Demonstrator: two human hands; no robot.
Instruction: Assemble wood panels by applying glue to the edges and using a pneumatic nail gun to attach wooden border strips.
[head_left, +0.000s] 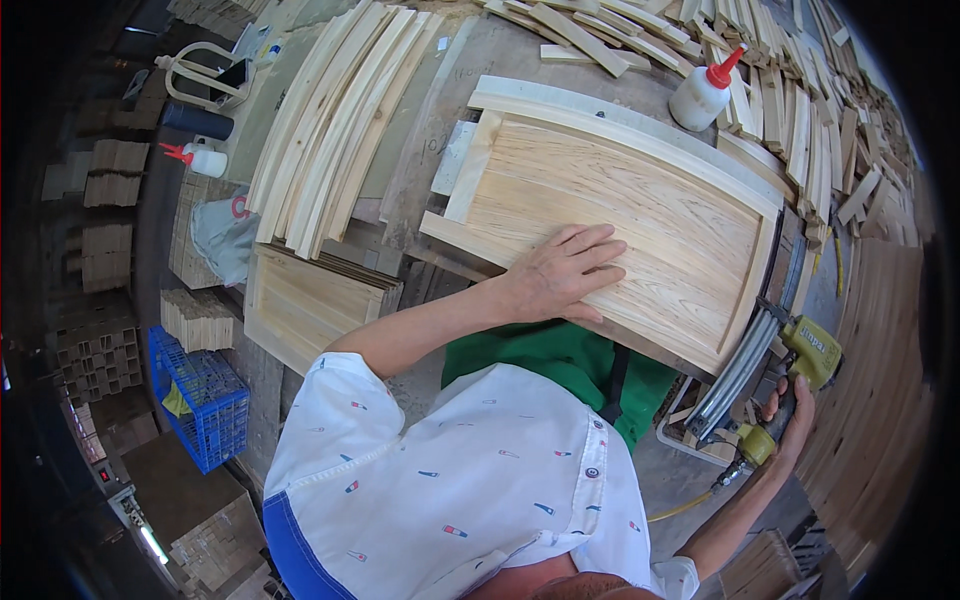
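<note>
A framed wooden panel (pixel 640 215), pale and grained, lies on the workbench in front of me. My left hand (pixel 567 268) rests flat on its near part, fingers spread. At the panel's right end, my right hand (pixel 792 402) is wrapped round the handle of a green nail gun (pixel 812 350). The gun's nose is close to the right rail of the frame; whether it touches, I cannot tell. A yellow air hose (pixel 682 508) runs from the gun's base. The near rail (pixel 462 238) juts out past the frame's left side.
A white glue bottle (pixel 700 95) with a red cap stands behind the panel. Long wooden strips (pixel 340 120) lie at left, above stacked framed panels (pixel 310 300). Loose wood pieces (pixel 790 120) pile up at far right. A blue crate (pixel 205 395) sits lower left.
</note>
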